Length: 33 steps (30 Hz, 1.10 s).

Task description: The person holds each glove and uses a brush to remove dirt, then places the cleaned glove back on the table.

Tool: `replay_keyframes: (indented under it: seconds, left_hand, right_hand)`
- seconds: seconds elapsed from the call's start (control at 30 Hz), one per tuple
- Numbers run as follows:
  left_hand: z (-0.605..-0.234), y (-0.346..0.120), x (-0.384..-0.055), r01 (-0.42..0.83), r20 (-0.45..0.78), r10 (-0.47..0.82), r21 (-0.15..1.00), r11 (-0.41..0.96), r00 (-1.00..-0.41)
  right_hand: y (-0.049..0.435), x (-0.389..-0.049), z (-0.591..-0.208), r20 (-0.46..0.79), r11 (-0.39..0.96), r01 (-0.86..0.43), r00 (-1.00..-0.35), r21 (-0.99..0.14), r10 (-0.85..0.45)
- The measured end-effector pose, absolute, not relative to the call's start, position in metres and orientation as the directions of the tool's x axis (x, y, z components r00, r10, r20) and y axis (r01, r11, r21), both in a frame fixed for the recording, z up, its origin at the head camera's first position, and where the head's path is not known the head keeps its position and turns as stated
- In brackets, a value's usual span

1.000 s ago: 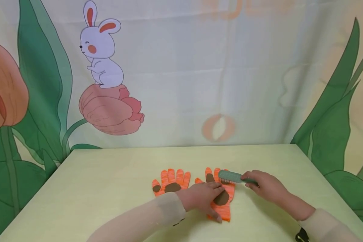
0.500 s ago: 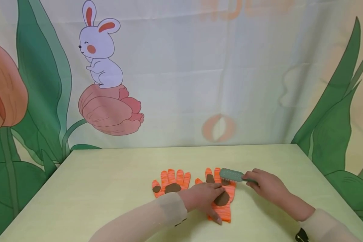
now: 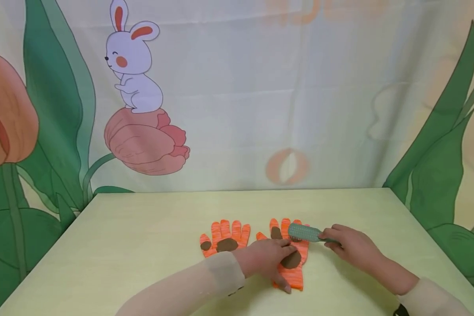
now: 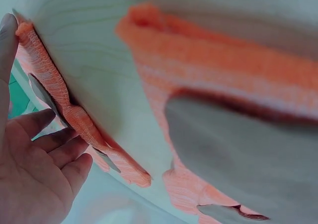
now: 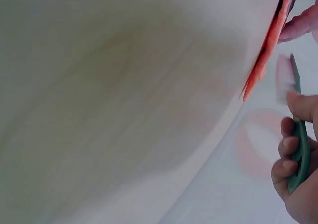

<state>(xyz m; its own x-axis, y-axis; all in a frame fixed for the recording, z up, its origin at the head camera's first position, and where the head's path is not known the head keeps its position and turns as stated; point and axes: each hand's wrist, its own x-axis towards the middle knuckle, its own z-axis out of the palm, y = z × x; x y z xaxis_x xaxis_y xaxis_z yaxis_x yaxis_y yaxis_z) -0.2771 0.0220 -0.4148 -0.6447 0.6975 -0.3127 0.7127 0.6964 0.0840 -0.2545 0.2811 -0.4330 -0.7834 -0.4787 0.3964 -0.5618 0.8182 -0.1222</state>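
Note:
Two orange knitted gloves with brown patches lie flat, fingers pointing away. My left hand rests on the right-hand glove, its fingers spread over the palm area. Part of the left-hand glove is hidden behind my left forearm. In my right hand I grip the handle of a green hairbrush, whose head is over the glove's fingers with bristles facing down. In the right wrist view, the brush appears slightly above the glove, its pale bristles blurred.
The gloves lie on a pale yellow-green table. Behind its far edge hangs a curtain printed with a rabbit, tulips and leaves. A small black item shows at my right cuff.
The hairbrush has shifted slightly right over the glove's fingers and tilted, so more of its back shows. My left hand stays on the glove. The head view has shifted a little.

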Motion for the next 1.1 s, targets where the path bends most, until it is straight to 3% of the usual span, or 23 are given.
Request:
replay_keyframes:
  seconds: [0.27,0.43,0.53,0.8,0.97,1.1]
  left_hand:
    - [-0.4121,0.0218,-0.2749,0.713,-0.313,0.697,0.082,0.697,-0.645]
    - [-0.4139,0.0217,-0.2744,0.682,-0.305,0.665,0.062,0.729,-0.682]
    - [-0.4154,0.0206,-0.2739,0.664,-0.303,0.652,0.076,0.744,-0.695]
    - [-0.4168,0.0136,-0.2744,0.690,-0.293,0.678,0.077,0.719,-0.674]
    - [-0.4157,0.0145,-0.2759,0.704,-0.293,0.689,0.068,0.707,-0.663]
    - [-0.4163,0.0181,-0.2775,0.700,-0.295,0.683,0.064,0.711,-0.668]
  right_hand:
    - [0.2808,-0.2539,-0.4327,0.371,0.853,-0.507,-0.821,-0.126,-0.434]
    - [0.2805,-0.2561,-0.4309,0.343,0.808,-0.569,-0.798,-0.155,-0.496]
    - [0.2806,-0.2571,-0.4307,0.367,0.826,-0.552,-0.796,-0.113,-0.482]
    - [0.2780,-0.2594,-0.4294,0.348,0.778,-0.618,-0.758,-0.114,-0.552]
    - [0.2753,-0.2591,-0.4294,0.384,0.816,-0.578,-0.760,-0.029,-0.524]
    - [0.2759,-0.2584,-0.4304,0.394,0.807,-0.589,-0.753,-0.046,-0.527]
